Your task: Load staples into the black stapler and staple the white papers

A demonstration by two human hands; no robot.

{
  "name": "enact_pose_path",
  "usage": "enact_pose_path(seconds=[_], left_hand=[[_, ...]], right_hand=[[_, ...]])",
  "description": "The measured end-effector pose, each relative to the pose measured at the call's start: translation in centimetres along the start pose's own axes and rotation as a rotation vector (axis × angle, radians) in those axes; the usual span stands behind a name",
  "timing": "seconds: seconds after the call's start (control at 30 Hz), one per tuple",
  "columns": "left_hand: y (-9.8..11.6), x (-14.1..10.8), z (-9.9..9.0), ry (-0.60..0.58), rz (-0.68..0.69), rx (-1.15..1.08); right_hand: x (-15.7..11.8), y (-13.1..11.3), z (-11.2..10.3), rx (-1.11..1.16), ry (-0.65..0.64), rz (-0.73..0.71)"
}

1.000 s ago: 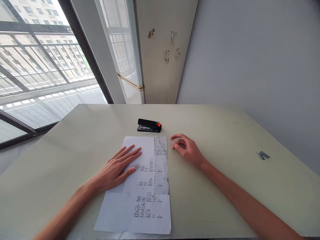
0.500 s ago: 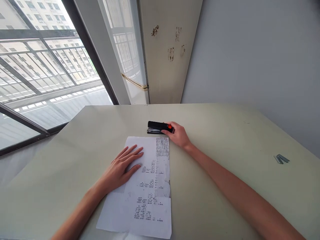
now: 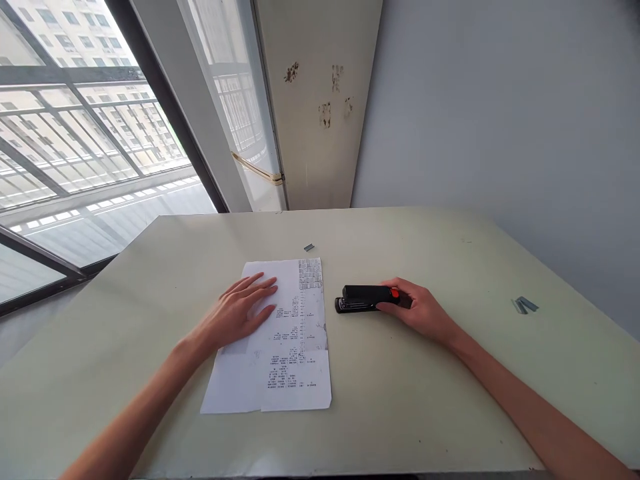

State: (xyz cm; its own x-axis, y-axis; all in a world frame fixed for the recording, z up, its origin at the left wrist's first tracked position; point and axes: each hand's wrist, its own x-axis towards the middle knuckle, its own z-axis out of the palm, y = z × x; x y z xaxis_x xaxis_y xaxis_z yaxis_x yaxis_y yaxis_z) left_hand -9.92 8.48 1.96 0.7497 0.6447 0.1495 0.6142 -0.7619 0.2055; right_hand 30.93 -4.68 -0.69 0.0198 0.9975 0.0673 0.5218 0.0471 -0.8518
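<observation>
A printed white sheet (image 3: 295, 373) lies flat on the pale table (image 3: 425, 413), its text upside down to me. My left hand (image 3: 245, 310) rests palm down on the sheet's left part, fingers spread, holding nothing. To the right of the paper, my right hand (image 3: 417, 308) grips the rear end of a black stapler (image 3: 367, 298) with an orange-red mark, thumb on the near side and fingers behind. The stapler's front end points left toward the sheet without touching it.
A small strip of staples (image 3: 309, 247) lies just beyond the sheet. More staple strips (image 3: 525, 305) are on the table at the right. Behind the table stand a cabinet-like fridge (image 3: 320, 153) and a grey wall (image 3: 490, 113); windows (image 3: 90, 120) are at the left.
My right hand has brought the stapler nearer and to the right, from beyond the sheet to beside it. The small staple strip beyond the sheet now shows. The camera view has shifted slightly.
</observation>
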Motion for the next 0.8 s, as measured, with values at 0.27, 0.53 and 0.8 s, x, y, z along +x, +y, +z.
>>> enact_pose_path(seconds=[0.27,0.53,0.8], left_hand=[[1.5,11.3,1.6,0.2,-0.185,-0.032],[1.2,18.4,4.4,0.213,-0.225,-0.06],[4.9,14.3,3.1,0.27,-0.097,-0.116]], right_hand=[[-0.3,-0.1,0.1,-0.031,-0.021,-0.055],[-0.2,-0.2,-0.5,0.02,-0.056,-0.053],[-0.2,-0.2,-0.3,0.11,-0.02,0.022]])
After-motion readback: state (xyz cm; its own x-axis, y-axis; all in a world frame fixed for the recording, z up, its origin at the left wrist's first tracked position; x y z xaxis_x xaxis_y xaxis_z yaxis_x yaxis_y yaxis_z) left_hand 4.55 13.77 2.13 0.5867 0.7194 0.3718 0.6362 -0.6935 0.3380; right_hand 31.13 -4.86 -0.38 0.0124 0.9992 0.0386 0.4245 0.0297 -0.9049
